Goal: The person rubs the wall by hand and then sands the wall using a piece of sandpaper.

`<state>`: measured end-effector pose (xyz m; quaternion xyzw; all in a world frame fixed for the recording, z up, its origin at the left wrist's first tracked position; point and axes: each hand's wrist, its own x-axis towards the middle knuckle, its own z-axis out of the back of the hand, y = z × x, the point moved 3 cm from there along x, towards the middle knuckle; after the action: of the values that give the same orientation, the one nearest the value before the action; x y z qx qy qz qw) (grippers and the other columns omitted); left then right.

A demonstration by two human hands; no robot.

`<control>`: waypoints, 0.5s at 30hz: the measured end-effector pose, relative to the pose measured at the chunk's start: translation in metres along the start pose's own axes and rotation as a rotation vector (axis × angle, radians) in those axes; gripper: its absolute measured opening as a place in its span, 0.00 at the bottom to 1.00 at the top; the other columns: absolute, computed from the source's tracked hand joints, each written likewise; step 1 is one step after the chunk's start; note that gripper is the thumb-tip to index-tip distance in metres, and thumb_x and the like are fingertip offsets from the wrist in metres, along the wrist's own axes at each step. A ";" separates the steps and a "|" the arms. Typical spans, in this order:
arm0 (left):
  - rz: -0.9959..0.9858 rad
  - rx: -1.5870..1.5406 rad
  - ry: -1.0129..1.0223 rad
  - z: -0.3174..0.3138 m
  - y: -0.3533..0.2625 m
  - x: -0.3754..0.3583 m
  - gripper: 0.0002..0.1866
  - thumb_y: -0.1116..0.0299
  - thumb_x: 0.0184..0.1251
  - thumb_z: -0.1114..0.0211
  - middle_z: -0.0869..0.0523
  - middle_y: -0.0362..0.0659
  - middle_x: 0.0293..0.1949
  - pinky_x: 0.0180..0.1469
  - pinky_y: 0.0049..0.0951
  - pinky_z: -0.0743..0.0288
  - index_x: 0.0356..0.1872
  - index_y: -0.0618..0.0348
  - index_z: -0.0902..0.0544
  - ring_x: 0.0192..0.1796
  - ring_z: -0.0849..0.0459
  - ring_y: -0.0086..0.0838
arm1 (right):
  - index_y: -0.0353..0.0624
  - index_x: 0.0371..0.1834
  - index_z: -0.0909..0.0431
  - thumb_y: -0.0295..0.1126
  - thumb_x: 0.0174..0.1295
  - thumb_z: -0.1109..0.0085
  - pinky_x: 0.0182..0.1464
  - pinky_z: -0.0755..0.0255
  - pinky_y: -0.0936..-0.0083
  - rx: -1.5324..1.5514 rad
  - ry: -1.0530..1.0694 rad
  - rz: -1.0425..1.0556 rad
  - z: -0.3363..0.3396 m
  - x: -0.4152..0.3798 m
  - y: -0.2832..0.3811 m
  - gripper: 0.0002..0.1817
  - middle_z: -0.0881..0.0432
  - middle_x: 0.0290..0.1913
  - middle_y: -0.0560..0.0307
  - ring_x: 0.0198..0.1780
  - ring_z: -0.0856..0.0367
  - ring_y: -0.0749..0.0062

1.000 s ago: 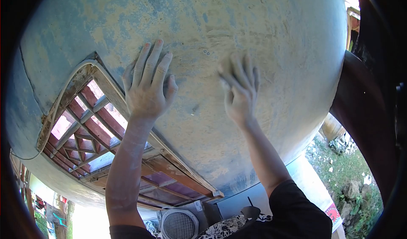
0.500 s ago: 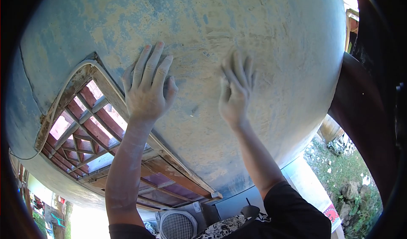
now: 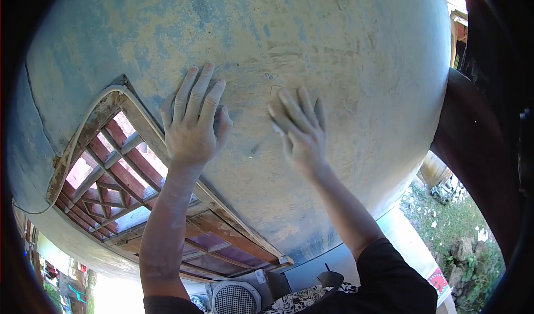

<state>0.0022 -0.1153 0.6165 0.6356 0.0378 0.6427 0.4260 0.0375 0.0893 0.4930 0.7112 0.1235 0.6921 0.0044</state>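
Observation:
My left hand [image 3: 192, 127], dusty with pale powder, lies spread on the worn blue-and-tan painted wall [image 3: 245, 163], fingers pointing up, beside the corner of a lattice opening. It holds nothing. My right hand [image 3: 305, 138], slightly blurred, presses against the same wall further right, its fingers bent over and tilted up to the left. A thin pale sheet, apparently a piece of sandpaper [image 3: 275, 91], peeks out past its fingertips, with a light edge also by the thumb; most of it is hidden beneath the hand. Scuffed, dusty patches surround both hands.
The wooden lattice [image 3: 111, 172] opens at lower left, with a pale cable [image 3: 75, 130] along its frame. A wooden-framed window [image 3: 222, 241] sits below it. A round grille [image 3: 236, 299] is near my body. A dark red curved panel [image 3: 473, 130] stands at right, with grass and rocks beyond.
My right hand has shifted left and slightly down across the wall, its fingers now leaning left, and a pale sheet edge shows by the fingertips. The left hand stays nearly in place.

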 end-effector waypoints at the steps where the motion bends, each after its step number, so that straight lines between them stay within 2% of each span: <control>1: -0.004 0.004 -0.001 0.000 0.000 0.000 0.27 0.65 0.71 0.35 0.25 0.40 0.80 0.79 0.47 0.41 0.71 0.45 0.23 0.83 0.31 0.37 | 0.67 0.74 0.19 0.36 0.78 0.40 0.90 0.62 0.42 -0.052 0.029 0.102 0.005 0.003 -0.002 0.22 0.35 0.86 0.67 0.90 0.49 0.53; 3: -0.007 -0.012 -0.003 -0.001 0.000 -0.002 0.27 0.64 0.71 0.35 0.26 0.40 0.80 0.78 0.47 0.41 0.72 0.45 0.23 0.83 0.32 0.37 | 0.67 0.74 0.19 0.34 0.76 0.37 0.90 0.62 0.42 -0.038 0.005 0.014 0.008 0.010 -0.008 0.25 0.36 0.87 0.68 0.90 0.50 0.57; 5: -0.011 0.000 -0.018 -0.002 0.000 -0.003 0.26 0.63 0.69 0.35 0.24 0.40 0.79 0.78 0.46 0.39 0.69 0.45 0.21 0.82 0.30 0.36 | 0.70 0.75 0.20 0.36 0.75 0.37 0.90 0.62 0.42 -0.008 -0.049 -0.140 0.004 0.015 -0.006 0.25 0.38 0.88 0.69 0.91 0.50 0.59; 9: -0.014 0.018 -0.035 -0.001 -0.001 -0.001 0.25 0.62 0.68 0.35 0.23 0.39 0.79 0.76 0.45 0.36 0.67 0.44 0.18 0.80 0.28 0.35 | 0.69 0.75 0.20 0.34 0.75 0.36 0.90 0.60 0.41 0.002 0.042 -0.111 0.005 -0.010 0.025 0.26 0.37 0.87 0.70 0.90 0.48 0.58; 11: -0.020 0.016 -0.048 -0.004 -0.001 -0.002 0.24 0.62 0.68 0.35 0.23 0.39 0.79 0.75 0.45 0.36 0.66 0.44 0.18 0.80 0.28 0.35 | 0.66 0.71 0.16 0.30 0.77 0.41 0.89 0.57 0.40 -0.028 0.147 0.049 0.003 -0.024 0.018 0.22 0.32 0.85 0.68 0.89 0.45 0.52; 13: -0.020 0.029 -0.060 -0.003 0.001 -0.002 0.24 0.61 0.68 0.35 0.23 0.39 0.79 0.75 0.44 0.36 0.66 0.44 0.18 0.80 0.28 0.35 | 0.65 0.71 0.17 0.29 0.76 0.39 0.89 0.57 0.41 -0.033 0.075 0.059 0.005 0.005 -0.007 0.23 0.31 0.84 0.69 0.88 0.42 0.54; 15: -0.025 0.000 -0.018 0.000 -0.001 -0.002 0.26 0.63 0.70 0.35 0.24 0.41 0.79 0.76 0.46 0.38 0.69 0.46 0.22 0.81 0.29 0.37 | 0.65 0.72 0.17 0.29 0.74 0.37 0.90 0.56 0.41 -0.032 0.012 0.059 0.008 0.027 -0.008 0.25 0.30 0.84 0.70 0.87 0.39 0.56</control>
<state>0.0025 -0.1153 0.6145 0.6411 0.0420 0.6313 0.4344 0.0448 0.1033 0.5175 0.7101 0.0914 0.6981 -0.0053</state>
